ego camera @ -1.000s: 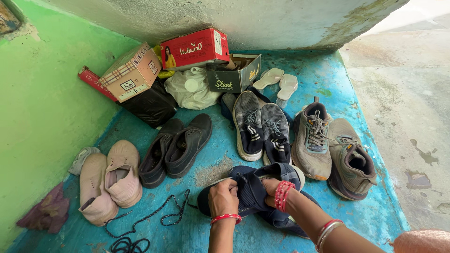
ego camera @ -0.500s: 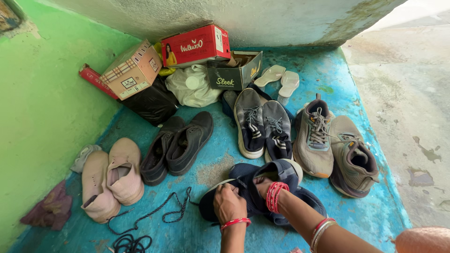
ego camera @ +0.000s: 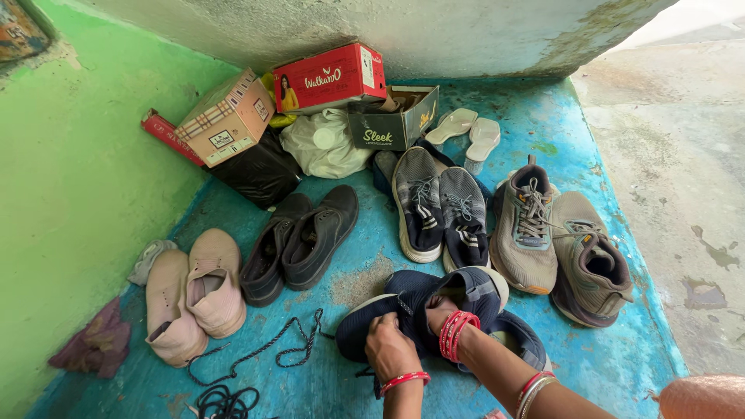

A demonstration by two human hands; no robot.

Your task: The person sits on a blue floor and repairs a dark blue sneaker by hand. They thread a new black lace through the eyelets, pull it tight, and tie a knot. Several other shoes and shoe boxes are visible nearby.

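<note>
A navy blue sneaker (ego camera: 473, 285) with a white sole lies on the blue floor in front of me. My left hand (ego camera: 390, 351), a red bangle at its wrist, grips the upper near the tongue. My right hand (ego camera: 437, 310), with several red bangles at the wrist, has its fingers tucked into the shoe's opening. A second navy sneaker (ego camera: 521, 341) lies partly hidden beneath my right forearm. A loose dark shoelace (ego camera: 272, 351) trails across the floor to the left of my hands.
Pairs of shoes lie around: pink (ego camera: 194, 291), black (ego camera: 306, 237), grey-and-navy (ego camera: 438, 209), beige runners (ego camera: 563, 244). White sandals (ego camera: 469, 132), cardboard shoe boxes (ego camera: 330, 77), a white bag (ego camera: 322, 147) and a black bag (ego camera: 260, 174) sit at the back. A green wall (ego camera: 70, 202) stands left.
My hands have drawn closer together on the navy sneaker, and the right hand's fingers have gone into its opening. The other shoes have not moved.
</note>
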